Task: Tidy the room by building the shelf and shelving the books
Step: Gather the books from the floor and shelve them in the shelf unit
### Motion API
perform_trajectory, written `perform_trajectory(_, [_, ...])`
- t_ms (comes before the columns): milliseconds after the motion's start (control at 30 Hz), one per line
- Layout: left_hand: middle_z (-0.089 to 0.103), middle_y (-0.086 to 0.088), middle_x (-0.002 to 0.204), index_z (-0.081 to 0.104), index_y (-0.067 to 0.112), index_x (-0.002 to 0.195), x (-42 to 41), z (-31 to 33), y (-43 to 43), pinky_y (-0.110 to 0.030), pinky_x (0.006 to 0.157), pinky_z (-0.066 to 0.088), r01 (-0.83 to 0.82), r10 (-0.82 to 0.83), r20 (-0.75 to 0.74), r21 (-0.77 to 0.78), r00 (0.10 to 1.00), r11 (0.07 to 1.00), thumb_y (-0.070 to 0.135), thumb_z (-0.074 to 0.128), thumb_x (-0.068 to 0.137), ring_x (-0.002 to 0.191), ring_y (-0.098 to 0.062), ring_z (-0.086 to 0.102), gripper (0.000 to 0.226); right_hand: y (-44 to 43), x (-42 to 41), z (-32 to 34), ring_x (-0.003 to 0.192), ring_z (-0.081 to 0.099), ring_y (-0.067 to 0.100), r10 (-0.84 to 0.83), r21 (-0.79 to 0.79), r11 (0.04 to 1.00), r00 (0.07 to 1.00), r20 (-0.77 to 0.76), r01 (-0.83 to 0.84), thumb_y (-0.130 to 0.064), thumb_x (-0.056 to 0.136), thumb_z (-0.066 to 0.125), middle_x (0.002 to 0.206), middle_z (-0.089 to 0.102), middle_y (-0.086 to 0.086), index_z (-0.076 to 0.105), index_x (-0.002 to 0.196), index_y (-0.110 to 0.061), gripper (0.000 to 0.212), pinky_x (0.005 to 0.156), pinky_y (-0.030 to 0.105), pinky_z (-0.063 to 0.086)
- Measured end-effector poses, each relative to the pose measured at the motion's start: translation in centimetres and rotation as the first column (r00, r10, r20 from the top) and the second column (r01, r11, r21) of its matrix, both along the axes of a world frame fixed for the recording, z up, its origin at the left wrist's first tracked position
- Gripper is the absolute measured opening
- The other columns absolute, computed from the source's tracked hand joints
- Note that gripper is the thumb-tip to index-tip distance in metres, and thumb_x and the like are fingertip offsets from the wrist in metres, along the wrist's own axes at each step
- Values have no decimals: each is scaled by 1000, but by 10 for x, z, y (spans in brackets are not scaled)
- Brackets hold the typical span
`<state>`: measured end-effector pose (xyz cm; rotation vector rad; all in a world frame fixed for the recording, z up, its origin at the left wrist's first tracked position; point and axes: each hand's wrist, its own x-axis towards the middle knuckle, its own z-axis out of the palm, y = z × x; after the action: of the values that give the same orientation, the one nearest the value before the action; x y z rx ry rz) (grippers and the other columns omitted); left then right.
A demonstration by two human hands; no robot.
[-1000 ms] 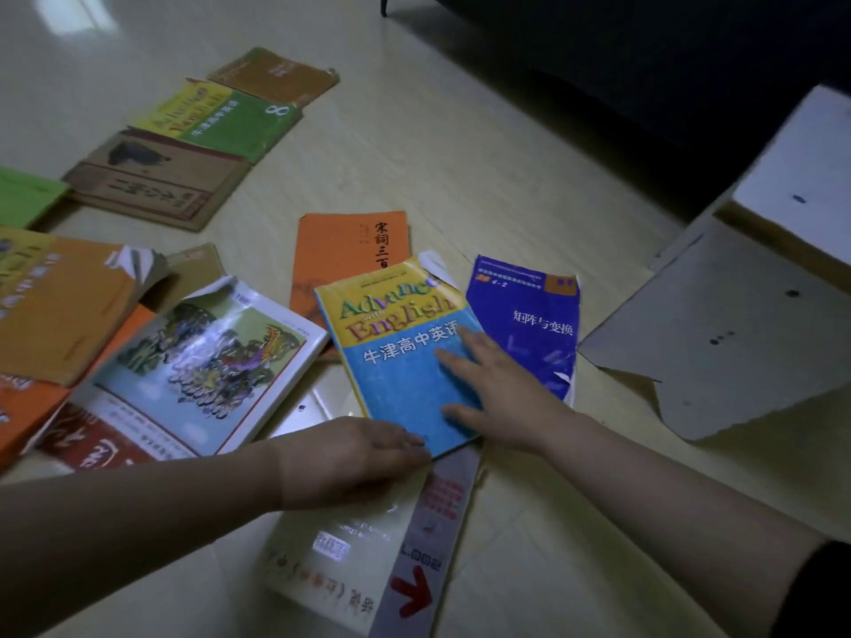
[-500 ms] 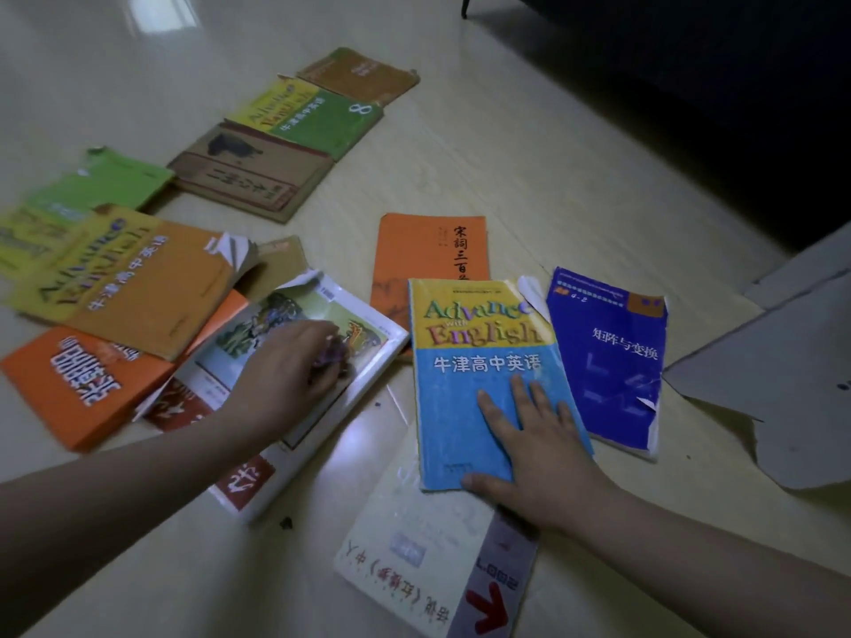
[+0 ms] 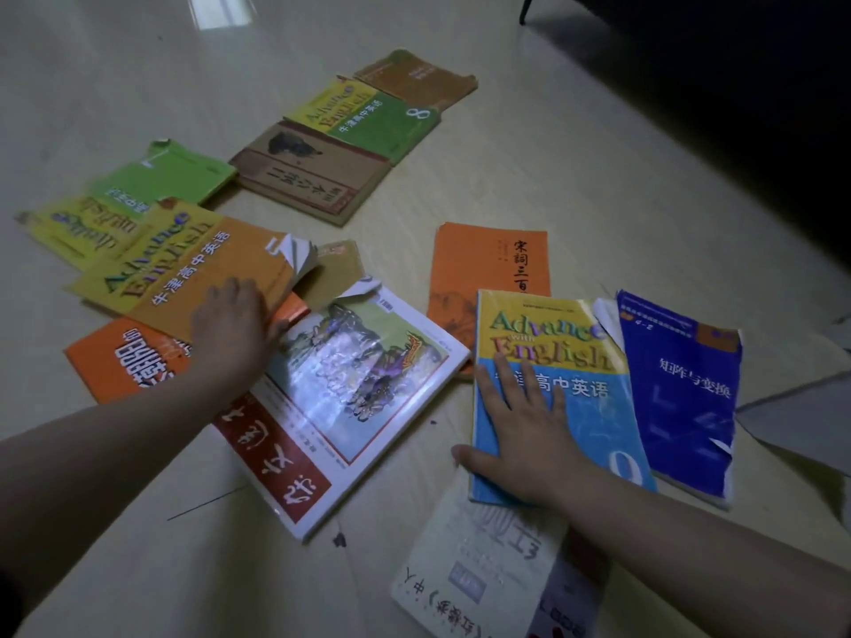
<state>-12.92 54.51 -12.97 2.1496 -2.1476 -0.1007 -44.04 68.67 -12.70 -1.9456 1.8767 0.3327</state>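
Your left hand (image 3: 230, 324) shifted off the illustrated book (image 3: 359, 393) onto the yellow-orange book (image 3: 184, 269), fingers flat; right hand (image 3: 520, 435) spread flat on blue book (image 3: 589, 407). Thirteen books on floor (image 3: 529, 177).

Blurred: left fingers (image 3: 232, 297); hold on yellow book (image 3: 184, 278) unreadable. Under them, orange book (image 3: 119, 361) mostly covered. Part of blue book (image 3: 589, 421) title masked by right fingers (image 3: 511, 393). Wristward of those, white book (image 3: 479, 568) cut by bottom edge.

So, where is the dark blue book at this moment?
The dark blue book lies flat on the floor at the right of the head view, beside the light blue English book under the right hand.
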Motion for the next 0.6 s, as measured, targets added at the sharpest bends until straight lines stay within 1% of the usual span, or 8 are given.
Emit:
perform_trajectory(100, [52,-22,119,50,4,104,7,-5,0,-50,87,44,9,-8,-14,40,1000,999,40,61,87,106,-38,47,42,0,1,-1,141,-33,25,-9,10,1000,1000,-13,9,-76,84,33,152,-38,-4,-29,145,-31,98,113,57,-15])
perform_trajectory(167, [48,-21,134,51,5,113,6,-7,2,-50,92,43,23,-22,-24,51,999,998,40,59,89,116,-39,46,43,0,0,-3,140,-35,24,-8,9,1000,1000,-17,8,-82,77,23,151,-40,-5,-32,143,-33,99,113,57,-16])
perform_trajectory(233, [40,-19,145,49,5,125,6,-4,3,-48,95,42,24,-22,-36,56,999,998,38,58,91,125,-39,43,48,-1,0,-6,140,-35,24,-12,0,1000,1000,-16,12,-84,64,8,150,-41,-6,-35,140,-33,101,112,57,-16])
perform_trajectory(367, [47,-16,141,52,8,114,1,1,7,-45,83,46,77,-76,-12,15,997,997,32,55,93,117,-38,50,33,0,1,-6,140,-35,24,-14,-7,1000,1000,-11,14,-83,59,3,150,-41,-6,-36,139,-32,102,112,56,-16])
perform_trajectory(433, [55,-17,130,54,8,107,-2,2,8,-42,73,47,109,-108,13,-28,994,994,28,50,96,108,-38,56,23,-1,0,-5,141,-33,23,-8,-1,1000,1000,-6,8,-84,59,5,151,-40,-6,-33,141,-32,104,112,55,-15])
perform_trajectory(467, [61,-19,117,55,8,103,-4,2,8,-40,66,45,126,-125,18,-58,992,990,25,48,97,96,-37,59,19,-1,-1,-3,141,-32,23,-5,7,1000,1000,-4,5,-85,61,9,151,-39,-7,-31,143,-33,105,113,55,-14])
perform_trajectory(533, [64,-20,91,56,6,98,-4,6,5,-35,54,37,149,-150,-2,-103,989,983,18,46,96,72,-34,56,17,-2,-2,0,143,-29,23,-11,15,1000,1000,9,10,-83,73,26,153,-36,-7,-26,146,-33,102,115,55,-11])
perform_trajectory(600, [64,-19,83,59,5,100,-6,11,3,-34,52,35,190,-197,-37,-138,980,972,15,45,95,67,-34,55,18,-2,-1,2,144,-27,22,-24,4,1000,999,29,24,-73,83,39,154,-33,-7,-23,148,-33,98,116,55,-10])
